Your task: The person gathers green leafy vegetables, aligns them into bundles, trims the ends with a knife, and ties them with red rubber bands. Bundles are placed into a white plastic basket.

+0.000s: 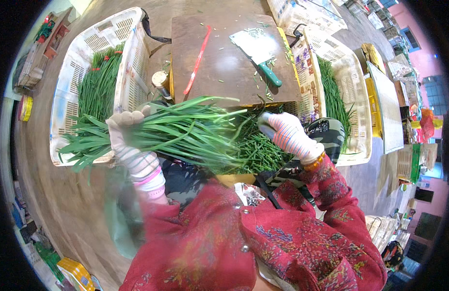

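Observation:
My left hand (131, 134), in a pale striped glove, grips a bunch of garlic chives (184, 129). Their long flat leaves stick out on both sides of the fist, and the lower ends on the right are blurred. To the right, my right hand (284, 132) wears a striped glove with grey-coated fingertips. Its fingers are curled and blurred, so whether anything thin is between them is hidden. Below and between the hands lies a heap of loose green trimmings (264, 154). It rests before my lap, close to my camouflage-clad knees.
Ahead stands a brown board (217, 62) bearing a green-handled cleaver (259, 51), a red strip (199, 60) and cut bits. A white plastic crate (131, 76) at left holds red-tied bunches (100, 83); another crate (350, 83) at right holds loose chives (332, 91).

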The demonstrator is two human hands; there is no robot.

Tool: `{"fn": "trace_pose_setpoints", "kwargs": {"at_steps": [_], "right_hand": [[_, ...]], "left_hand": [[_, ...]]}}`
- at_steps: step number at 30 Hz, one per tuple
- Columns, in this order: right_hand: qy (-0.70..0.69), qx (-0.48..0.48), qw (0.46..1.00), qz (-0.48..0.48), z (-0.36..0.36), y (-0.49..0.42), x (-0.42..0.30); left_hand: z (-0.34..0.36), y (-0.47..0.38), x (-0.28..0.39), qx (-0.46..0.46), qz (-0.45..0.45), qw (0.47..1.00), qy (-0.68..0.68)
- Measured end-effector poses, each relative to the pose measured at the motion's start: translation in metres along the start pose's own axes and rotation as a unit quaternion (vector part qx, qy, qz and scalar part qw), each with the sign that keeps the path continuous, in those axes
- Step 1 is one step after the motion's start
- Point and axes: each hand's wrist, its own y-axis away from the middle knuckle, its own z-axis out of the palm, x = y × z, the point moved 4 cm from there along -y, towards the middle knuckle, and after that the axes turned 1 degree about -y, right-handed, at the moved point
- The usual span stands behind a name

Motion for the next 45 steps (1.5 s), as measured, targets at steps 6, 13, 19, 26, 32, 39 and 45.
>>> {"fn": "trace_pose_setpoints", "kwargs": {"at_steps": [6, 13, 19, 26, 32, 39, 45], "right_hand": [[-0.038, 0.195, 0.975, -0.104, 0.014, -0.045, -0.050], [-0.415, 0.045, 0.894, -0.161, 0.050, -0.076, -0.062], [-0.367, 0.129, 0.912, -0.128, 0.045, -0.090, -0.024], [0.238, 0.038, 0.968, 0.069, 0.038, -0.077, 0.069], [-0.160, 0.188, 0.966, -0.075, -0.017, -0.015, 0.000], [-0.341, 0.070, 0.937, -0.025, 0.022, -0.094, -0.072], [-0.594, 0.026, 0.803, -0.051, 0.036, -0.113, -0.063]], "left_hand": [[0.003, -0.003, -0.004, -0.079, 0.028, 0.996, -0.034], [0.018, 0.013, 0.004, 0.051, 0.081, 0.978, -0.184], [0.036, -0.011, -0.022, 0.035, -0.043, 0.992, -0.111], [0.043, -0.035, -0.023, 0.063, -0.046, 0.991, -0.109], [0.038, -0.016, 0.000, 0.037, 0.025, 0.981, -0.187], [0.006, -0.024, 0.022, -0.013, 0.062, 0.997, -0.052], [0.007, -0.026, 0.014, -0.052, 0.050, 0.996, -0.054]]}}
